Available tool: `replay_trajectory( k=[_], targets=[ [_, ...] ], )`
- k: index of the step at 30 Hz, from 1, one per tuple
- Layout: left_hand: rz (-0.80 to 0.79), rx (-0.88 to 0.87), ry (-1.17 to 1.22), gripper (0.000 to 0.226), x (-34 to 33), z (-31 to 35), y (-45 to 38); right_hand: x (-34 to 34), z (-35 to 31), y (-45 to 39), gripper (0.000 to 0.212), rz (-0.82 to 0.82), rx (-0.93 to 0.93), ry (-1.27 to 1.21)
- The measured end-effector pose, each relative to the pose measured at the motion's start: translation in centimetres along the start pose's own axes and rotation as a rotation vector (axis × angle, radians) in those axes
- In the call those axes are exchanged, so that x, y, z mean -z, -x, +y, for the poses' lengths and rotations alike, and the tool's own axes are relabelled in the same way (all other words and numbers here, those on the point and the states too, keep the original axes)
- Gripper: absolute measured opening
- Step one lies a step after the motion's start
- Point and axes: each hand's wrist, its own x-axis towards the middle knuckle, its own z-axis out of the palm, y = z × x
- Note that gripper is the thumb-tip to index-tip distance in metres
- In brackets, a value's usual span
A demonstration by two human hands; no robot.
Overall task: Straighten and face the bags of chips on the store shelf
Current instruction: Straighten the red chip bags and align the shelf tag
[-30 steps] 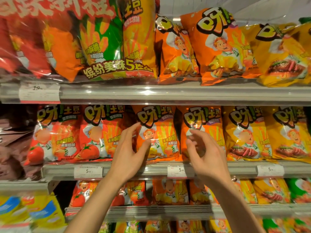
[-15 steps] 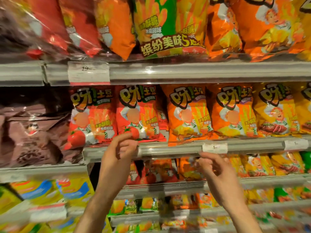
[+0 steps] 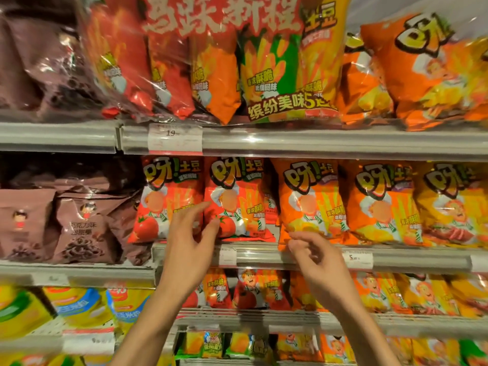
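- While both hands reach up to the middle shelf, the row of chip bags stands upright along its front edge, faces turned outward
- The left hand is spread in front of the two red tomato bags, fingers straight and loosely apart; its forefinger and thumb lie over the lower part of the second red tomato bag, though whether they press it or hover just in front I cannot tell; it grasps nothing
- The first red tomato bag stands just left of that one, its lower right corner hidden behind the left hand
- The right hand sits at the shelf lip below the first orange bag, fingers curled inward; its fingertips meet the bag's bottom corner, which overhangs the rail; whether they truly pinch the seam is blurred and cannot be told
- A second orange bag and a yellow bag follow to the right, touching side by side
- Brown bags slump on the shelf section to the left
- A large multipack in clear wrap sits on the top shelf, above a price tag
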Motion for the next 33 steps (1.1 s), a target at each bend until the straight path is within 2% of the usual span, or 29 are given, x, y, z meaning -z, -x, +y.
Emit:
replay_trajectory(
  k=[4,8,12,16,20,26,30,33],
  targets=[
    [-0.017,-0.065,-0.174,0.047,-1.3,-0.1,-2.6,-2.3,-1.0,-3.2,0.022,-0.061,0.017,0.023],
    [-0.045,-0.058,-0.35,0.057,-2.4,-0.5,-4.4,-4.5,-1.5,-6.0,0.051,-0.057,0.05,0.143],
    [-0.021,-0.155,-0.456,0.058,-2.8,-0.8,-5.5,-6.4,-1.9,-7.8,0.069,-0.036,-0.027,0.188],
    [-0.047,-0.227,-0.39,0.057,-2.8,-0.9,-5.6,-7.6,-2.0,-7.9,0.068,0.027,-0.095,0.072],
    [-0.07,-0.211,-0.226,0.056,-2.3,-1.2,-5.7,-8.1,-2.0,-8.1,0.066,0.094,-0.062,0.043],
    [-0.045,-0.089,-0.026,0.069,-2.3,-0.8,-5.7,-7.4,-2.6,-8.7,0.069,0.139,-0.019,0.04],
    [-0.206,0.213,0.128,0.08,-3.1,0.3,-6.9,-6.7,-2.9,-9.7,0.081,0.052,-0.107,0.021],
    [-0.22,0.327,0.14,0.082,-3.6,0.8,-8.0,-6.7,-3.3,-10.8,0.094,-0.002,-0.149,-0.002]
  ],
)
